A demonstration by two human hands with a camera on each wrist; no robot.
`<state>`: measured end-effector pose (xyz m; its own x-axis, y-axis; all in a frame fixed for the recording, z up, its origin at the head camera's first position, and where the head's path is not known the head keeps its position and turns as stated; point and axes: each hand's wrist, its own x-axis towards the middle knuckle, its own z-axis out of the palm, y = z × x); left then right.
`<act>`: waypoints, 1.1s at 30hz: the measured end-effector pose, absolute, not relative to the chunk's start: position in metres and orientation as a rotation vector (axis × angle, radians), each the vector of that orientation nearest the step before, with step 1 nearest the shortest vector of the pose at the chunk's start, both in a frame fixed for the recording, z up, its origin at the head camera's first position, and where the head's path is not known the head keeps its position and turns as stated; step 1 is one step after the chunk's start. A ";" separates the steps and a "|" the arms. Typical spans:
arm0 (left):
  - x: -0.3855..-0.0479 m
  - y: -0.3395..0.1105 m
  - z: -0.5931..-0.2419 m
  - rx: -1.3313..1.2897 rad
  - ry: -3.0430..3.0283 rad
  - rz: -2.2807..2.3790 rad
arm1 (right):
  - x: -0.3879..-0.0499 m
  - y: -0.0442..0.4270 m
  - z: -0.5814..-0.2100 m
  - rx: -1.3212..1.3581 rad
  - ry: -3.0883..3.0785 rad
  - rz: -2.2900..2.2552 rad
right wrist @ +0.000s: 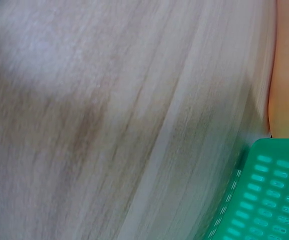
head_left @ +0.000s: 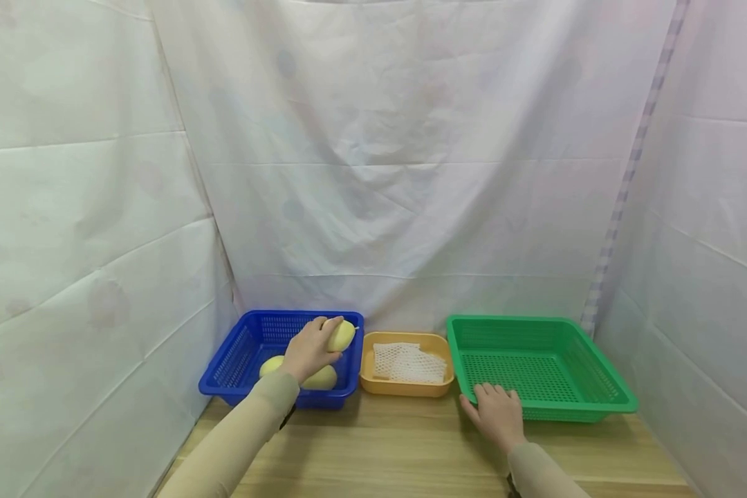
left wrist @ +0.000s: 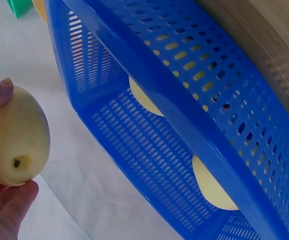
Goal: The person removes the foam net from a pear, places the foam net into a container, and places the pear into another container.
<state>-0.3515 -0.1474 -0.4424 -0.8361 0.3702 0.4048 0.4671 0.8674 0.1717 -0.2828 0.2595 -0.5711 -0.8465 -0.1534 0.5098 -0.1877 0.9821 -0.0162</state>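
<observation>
In the head view, my left hand [head_left: 311, 349] holds a pale yellow pear [head_left: 341, 337] with a short stem above the right side of a blue basket [head_left: 224, 373]. The left wrist view shows thumb and fingers on opposite sides of this pear [left wrist: 22, 135], its dark blossom end facing the camera. More pale yellow fruit [head_left: 321, 378] lies in the blue basket, partly hidden by my hand and arm. My right hand [head_left: 499, 417] rests at the near left rim of a green basket [head_left: 597, 408], fingers over the edge. Only a blurred piece of that hand shows in the right wrist view.
Between the baskets stands a small orange-yellow tray [head_left: 373, 389] with white foam netting [head_left: 409, 363] in it. All stand on a wooden table [head_left: 398, 449]. White cloth [head_left: 380, 173] hangs behind and along both sides.
</observation>
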 end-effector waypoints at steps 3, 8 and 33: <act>-0.354 -0.150 -0.443 -0.607 -2.677 -0.385 | -0.283 0.260 -0.571 0.244 -2.595 0.084; -0.361 -0.153 -0.445 -0.576 -2.699 -0.382 | -0.282 0.260 -0.571 0.246 -2.604 0.079; -0.385 -0.167 -0.455 -0.342 -2.846 -0.462 | -0.281 0.259 -0.570 0.259 -2.557 0.088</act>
<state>-0.3850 -0.1670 -0.4552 -0.9443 0.1901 0.2686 0.2654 0.9227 0.2798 -0.2809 0.2592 -0.5695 -0.8231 -0.1663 0.5430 -0.2033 0.9791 -0.0083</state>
